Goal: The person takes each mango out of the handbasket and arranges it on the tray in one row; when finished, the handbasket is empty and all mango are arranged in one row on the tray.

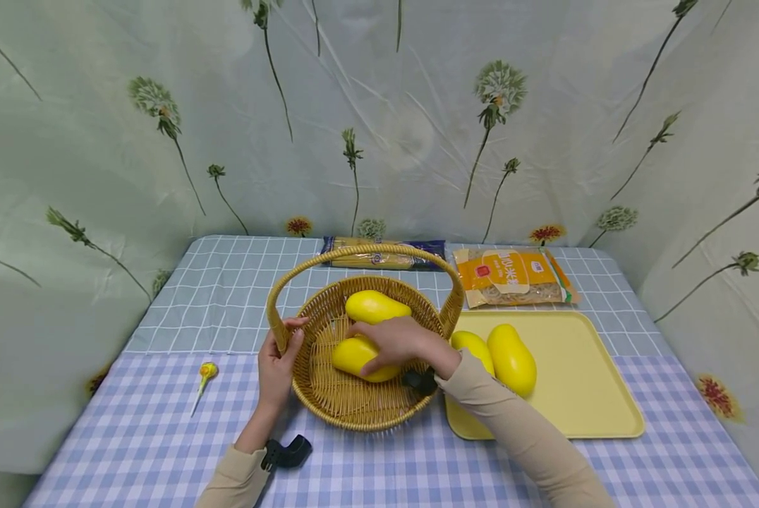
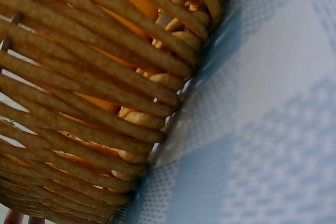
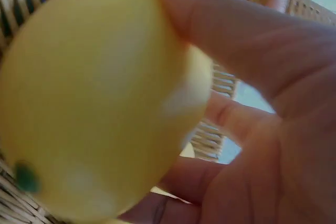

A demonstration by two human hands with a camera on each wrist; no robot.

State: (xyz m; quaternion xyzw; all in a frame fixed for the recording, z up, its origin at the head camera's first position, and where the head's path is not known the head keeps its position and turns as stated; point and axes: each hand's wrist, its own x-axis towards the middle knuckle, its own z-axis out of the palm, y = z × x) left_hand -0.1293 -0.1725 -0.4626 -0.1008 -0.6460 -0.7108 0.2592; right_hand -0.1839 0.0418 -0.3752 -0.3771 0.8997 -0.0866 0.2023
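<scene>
A woven wicker basket point(image 1: 329, 398) with a tall arched handle stands mid-table. My left hand point(image 1: 274, 374) grips its left rim by the handle's foot; the left wrist view mostly shows the basket's woven side point(image 2: 79, 77) close up. Inside the basket, my right hand point(image 1: 401, 342) holds a yellow mango point(image 1: 354, 356), thumb on one side and fingers on the other. That mango point(image 3: 100, 98) has a green spot at one end in the right wrist view. Behind it in the basket lies a second mango point(image 1: 373, 305).
On the right, a yellow tray point(image 1: 583, 381) bears two more mangoes point(image 1: 511, 360), partly behind the right forearm. An orange noodle packet point(image 1: 513, 276) and a pack of spaghetti point(image 1: 379, 261) lie along the back. A lollipop point(image 1: 207, 374) is at the left.
</scene>
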